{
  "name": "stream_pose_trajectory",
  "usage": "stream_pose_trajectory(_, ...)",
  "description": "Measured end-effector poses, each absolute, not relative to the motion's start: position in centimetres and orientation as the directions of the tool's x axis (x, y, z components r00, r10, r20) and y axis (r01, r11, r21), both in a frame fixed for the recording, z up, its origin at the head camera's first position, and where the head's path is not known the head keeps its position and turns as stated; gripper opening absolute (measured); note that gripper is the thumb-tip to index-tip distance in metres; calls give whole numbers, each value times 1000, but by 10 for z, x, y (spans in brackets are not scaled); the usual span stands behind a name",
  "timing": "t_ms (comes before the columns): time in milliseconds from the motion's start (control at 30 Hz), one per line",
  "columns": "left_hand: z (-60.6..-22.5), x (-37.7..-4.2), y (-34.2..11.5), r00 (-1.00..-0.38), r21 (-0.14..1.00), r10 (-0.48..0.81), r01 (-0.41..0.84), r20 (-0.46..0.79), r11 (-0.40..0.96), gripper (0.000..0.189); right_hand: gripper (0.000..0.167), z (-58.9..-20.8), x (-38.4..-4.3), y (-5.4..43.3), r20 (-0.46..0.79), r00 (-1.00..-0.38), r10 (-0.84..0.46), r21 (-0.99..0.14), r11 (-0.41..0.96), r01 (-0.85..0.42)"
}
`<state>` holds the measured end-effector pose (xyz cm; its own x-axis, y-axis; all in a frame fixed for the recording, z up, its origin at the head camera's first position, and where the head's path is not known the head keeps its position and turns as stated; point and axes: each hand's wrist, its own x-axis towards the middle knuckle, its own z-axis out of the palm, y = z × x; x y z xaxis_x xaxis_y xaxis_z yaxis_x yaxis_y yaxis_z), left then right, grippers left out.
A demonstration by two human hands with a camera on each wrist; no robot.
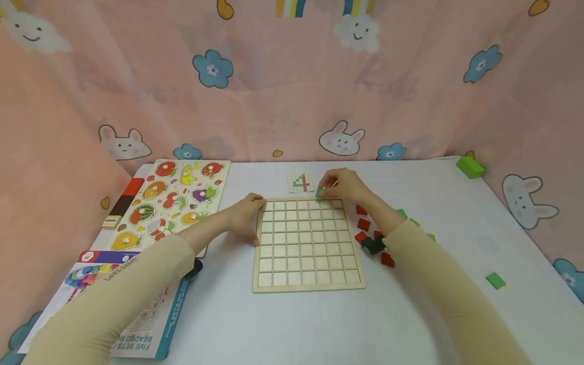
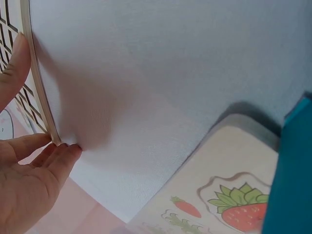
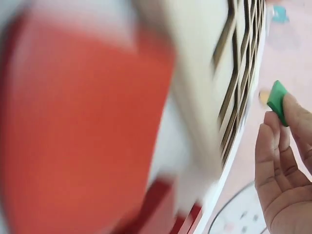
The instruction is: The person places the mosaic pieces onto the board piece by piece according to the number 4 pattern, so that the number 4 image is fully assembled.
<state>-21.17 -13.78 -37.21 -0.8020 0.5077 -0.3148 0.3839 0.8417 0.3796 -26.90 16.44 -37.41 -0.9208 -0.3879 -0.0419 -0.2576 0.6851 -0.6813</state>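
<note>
Spreading thumb and fingers wide, the left hand (image 1: 244,218) touches the left edge of a pale wooden grid board (image 1: 307,263) lying on the bench (image 1: 246,329), probably to steady it. Beside the pattern card (image 1: 300,183), the right hand (image 1: 345,186) pinches a thin, plain green tile (image 3: 278,101) by one end, perhaps keeping the rest clear.

On the table (image 1: 228,324), a grid board (image 1: 294,251) lies between a fruit puzzle (image 1: 182,185), left, and loose tiles (image 1: 363,224), right, a small card (image 1: 300,183) just behind it
</note>
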Motion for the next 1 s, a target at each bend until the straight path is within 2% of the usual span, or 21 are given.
stream_pose_trajectory(300,-372,-212,-141,-787,388,518,386,-336,837,116,4,-374,-262,140,-78,-888,-453,-593,737,-324)
stream_pose_trajectory(700,-366,-208,-142,-771,421,527,372,-356,828,115,10,-374,-259,139,-109,-869,-482,-540,763,-355)
stream_pose_trajectory(867,-366,-208,-142,-767,425,536,379,-352,822,115,25,-371,-261,158,-112,-846,-521,-538,748,-389)
stream_pose_trajectory(1000,-367,-209,-142,-765,418,538,386,-353,822,115,24,-368,-266,194,-122,-853,-508,-542,754,-372)
